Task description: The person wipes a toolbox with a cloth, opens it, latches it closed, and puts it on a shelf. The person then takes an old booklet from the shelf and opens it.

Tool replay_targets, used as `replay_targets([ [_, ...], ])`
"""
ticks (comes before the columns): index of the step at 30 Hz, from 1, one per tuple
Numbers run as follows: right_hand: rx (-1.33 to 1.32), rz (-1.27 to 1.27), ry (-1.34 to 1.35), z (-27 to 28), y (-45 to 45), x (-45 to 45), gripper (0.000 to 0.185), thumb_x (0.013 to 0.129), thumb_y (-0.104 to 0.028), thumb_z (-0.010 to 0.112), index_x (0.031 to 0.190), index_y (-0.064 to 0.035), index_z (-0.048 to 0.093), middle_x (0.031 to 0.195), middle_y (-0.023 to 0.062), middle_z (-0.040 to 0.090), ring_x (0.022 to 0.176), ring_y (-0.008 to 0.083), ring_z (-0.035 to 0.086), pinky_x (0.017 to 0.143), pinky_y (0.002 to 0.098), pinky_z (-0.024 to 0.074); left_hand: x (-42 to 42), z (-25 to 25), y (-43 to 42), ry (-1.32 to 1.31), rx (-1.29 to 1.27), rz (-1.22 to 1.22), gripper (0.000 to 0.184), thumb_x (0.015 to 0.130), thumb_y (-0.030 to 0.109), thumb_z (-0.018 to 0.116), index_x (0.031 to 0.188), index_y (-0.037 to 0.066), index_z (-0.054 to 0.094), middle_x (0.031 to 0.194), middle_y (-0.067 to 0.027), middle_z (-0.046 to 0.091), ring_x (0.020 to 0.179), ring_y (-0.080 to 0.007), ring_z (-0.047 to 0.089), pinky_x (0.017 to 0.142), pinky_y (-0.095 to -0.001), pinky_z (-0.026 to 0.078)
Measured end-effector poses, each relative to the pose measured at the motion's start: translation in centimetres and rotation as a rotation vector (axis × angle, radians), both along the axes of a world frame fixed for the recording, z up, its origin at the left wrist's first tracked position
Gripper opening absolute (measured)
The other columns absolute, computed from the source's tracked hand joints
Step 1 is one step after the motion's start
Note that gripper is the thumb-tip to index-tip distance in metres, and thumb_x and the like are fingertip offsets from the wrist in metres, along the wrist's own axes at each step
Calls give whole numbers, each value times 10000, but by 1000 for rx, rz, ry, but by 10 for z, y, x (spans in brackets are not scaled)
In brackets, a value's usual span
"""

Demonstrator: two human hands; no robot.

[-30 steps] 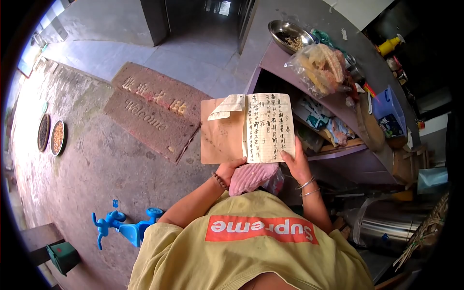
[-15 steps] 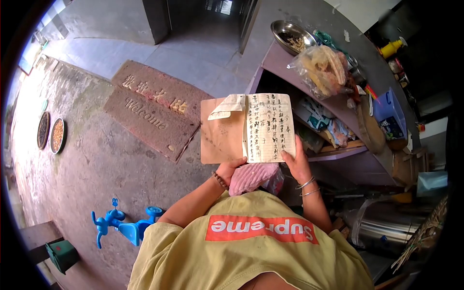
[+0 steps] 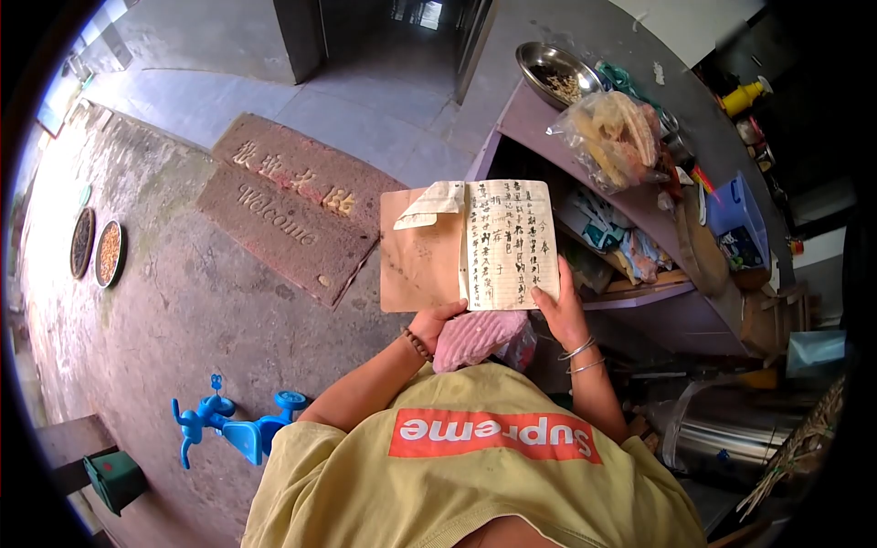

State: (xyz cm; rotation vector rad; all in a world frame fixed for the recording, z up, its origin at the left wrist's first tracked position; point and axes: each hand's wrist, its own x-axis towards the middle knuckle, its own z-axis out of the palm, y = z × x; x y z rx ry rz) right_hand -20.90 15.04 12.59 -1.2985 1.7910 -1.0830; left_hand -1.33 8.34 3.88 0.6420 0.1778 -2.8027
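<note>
An open notebook [image 3: 507,247] is held up in front of my chest. Its right page carries columns of handwritten characters; the left side is plain brown, with a torn, folded piece of paper at its top. My left hand [image 3: 438,326] grips the lower edge near the spine, thumb on top. At the lower right corner my right hand [image 3: 562,306] has its thumb on the page and its fingers behind the book. Just below the notebook is a ribbed pink cloth item [image 3: 480,340], partly covered by the book and my left hand.
A purple cabinet [image 3: 676,315] with cloths inside stands to the right. On it are a metal bowl [image 3: 557,75], a clear bag of dried food [image 3: 610,137] and a blue basket [image 3: 734,210]. A welcome mat [image 3: 292,205] and a blue tricycle [image 3: 233,425] are on the floor.
Almost nothing differs. The notebook sits very slightly lower in view, still in both hands at the same page.
</note>
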Motion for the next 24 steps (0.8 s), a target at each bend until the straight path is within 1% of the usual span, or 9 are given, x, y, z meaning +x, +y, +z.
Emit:
replay_targets([
  [15,-5,6,26,3,-3,2,638,791,-122,544,1273,33,157,1224,161,376,1090,197,393,908,286,316,1,1,1,34,8,5,383,846,141,430,1171,-50,360,1169,-198,434,1059,-290,451,939,-399,341],
  [17,-73,25,148,2,-3,1,641,785,-98,553,1274,3,151,1152,169,455,1017,199,472,845,294,381,1,1,1,43,8,3,385,847,146,430,1170,-50,361,1169,-197,435,1057,-289,453,938,-398,341],
  [18,-73,24,148,3,-3,1,641,785,-98,553,1274,3,151,1152,169,455,1017,199,472,845,294,381,1,1,1,46,12,-3,389,847,153,431,1171,-50,360,1169,-198,435,1056,-289,454,938,-397,341],
  [20,4,2,43,4,-2,2,640,789,-122,546,1274,28,157,1222,161,380,1090,199,394,908,284,315,1,-2,1,48,16,-10,393,847,160,432,1172,-50,360,1170,-198,435,1055,-288,456,937,-397,342],
  [24,1,0,32,3,-2,2,643,787,-119,547,1275,27,153,1223,161,379,1088,198,395,907,285,317,1,-6,2,82,19,-15,404,847,174,432,1178,-46,354,1174,-201,433,1058,-291,455,936,-400,340],
])
